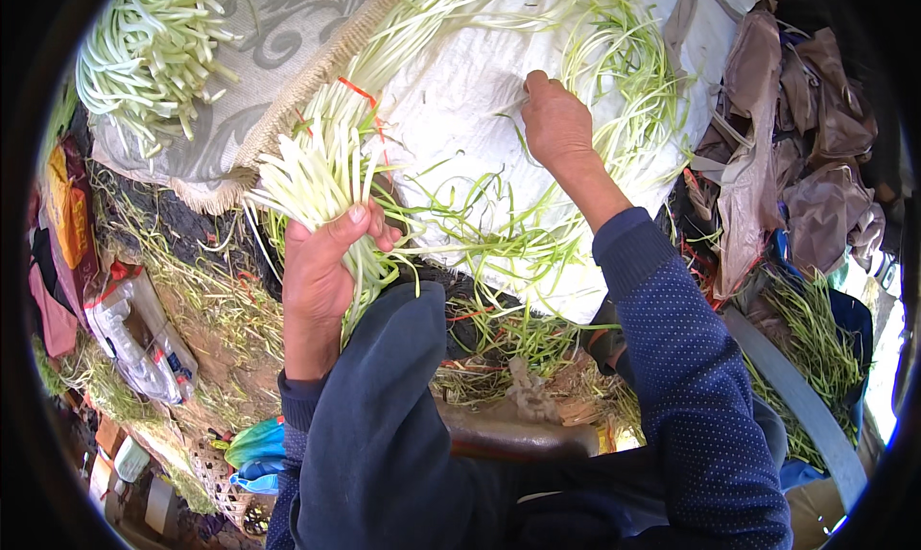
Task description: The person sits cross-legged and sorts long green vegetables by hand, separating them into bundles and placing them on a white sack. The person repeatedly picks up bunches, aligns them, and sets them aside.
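Note:
My left hand [324, 262] grips a bunch of pale green-white vegetable stalks [313, 179], their cut ends fanned upward and their greener parts hanging below the fist. Over a white woven sheet [453, 111], my right hand [561, 122] is raised with fingers curled together. A thin green stalk shows beside its fingertips, but whether the hand holds it is unclear. Loose long stalks [633, 68] curve around the sheet's far and right sides. Behind the held bunch, a red tie strip [357, 89] lies across more pale stalks. Stray green leaves [496, 233] lie along the near edge.
A thick heap of stalks [151, 60] rests on a patterned, fringed cloth [288, 10] at upper left. Brown plastic bags [748, 154] crowd the right, above a container of green trimmings [813, 334]. A transparent bag [137, 334] and a woven basket [219, 478] stand at left.

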The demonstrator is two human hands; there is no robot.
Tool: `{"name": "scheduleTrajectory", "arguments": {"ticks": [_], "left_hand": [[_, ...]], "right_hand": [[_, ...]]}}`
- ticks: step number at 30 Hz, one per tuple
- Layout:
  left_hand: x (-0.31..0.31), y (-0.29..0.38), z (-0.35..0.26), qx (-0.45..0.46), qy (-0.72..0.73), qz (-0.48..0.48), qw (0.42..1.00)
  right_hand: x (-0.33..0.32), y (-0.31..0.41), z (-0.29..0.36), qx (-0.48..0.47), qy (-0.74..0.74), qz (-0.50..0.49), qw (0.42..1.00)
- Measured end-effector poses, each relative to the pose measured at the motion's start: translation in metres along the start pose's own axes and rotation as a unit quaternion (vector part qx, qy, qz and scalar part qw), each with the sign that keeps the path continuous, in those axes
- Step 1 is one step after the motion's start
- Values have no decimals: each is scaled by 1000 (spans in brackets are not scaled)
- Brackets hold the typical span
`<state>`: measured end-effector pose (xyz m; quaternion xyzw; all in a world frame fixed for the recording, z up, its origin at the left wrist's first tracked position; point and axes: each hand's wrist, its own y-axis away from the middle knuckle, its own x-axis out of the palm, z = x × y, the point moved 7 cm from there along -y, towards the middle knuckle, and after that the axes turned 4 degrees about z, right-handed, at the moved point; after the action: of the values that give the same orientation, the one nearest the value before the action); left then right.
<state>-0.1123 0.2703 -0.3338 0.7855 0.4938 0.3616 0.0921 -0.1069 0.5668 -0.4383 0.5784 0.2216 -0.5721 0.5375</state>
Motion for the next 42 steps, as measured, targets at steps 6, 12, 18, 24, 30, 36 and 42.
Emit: {"name": "scheduleTrajectory", "arguments": {"ticks": [6, 12, 18, 24, 30, 36, 42], "left_hand": [[-9, -3, 4, 3, 10, -36, 999], [-11, -5, 7, -3, 8, -75, 997], [-9, -6, 3, 23, 15, -70, 997], [-15, -6, 3, 35, 6, -98, 995], [-28, -4, 6, 26, 18, -117, 993], [-24, 1, 4, 17, 9, -84, 996], [-13, 15, -12, 31, -63, -10, 997]], "right_hand": [[-35, 19, 20, -59, -122, -55, 989], [-67, 71, 98, -182, -233, -53, 954], [-66, 109, 153, -187, -249, -28, 950], [-50, 121, 173, -183, -364, -5, 913], [-17, 119, 168, -86, -647, 126, 747], [-1, 53, 103, -62, -462, 137, 874], [-30, -49, 49, -75, -197, -29, 977]]}}
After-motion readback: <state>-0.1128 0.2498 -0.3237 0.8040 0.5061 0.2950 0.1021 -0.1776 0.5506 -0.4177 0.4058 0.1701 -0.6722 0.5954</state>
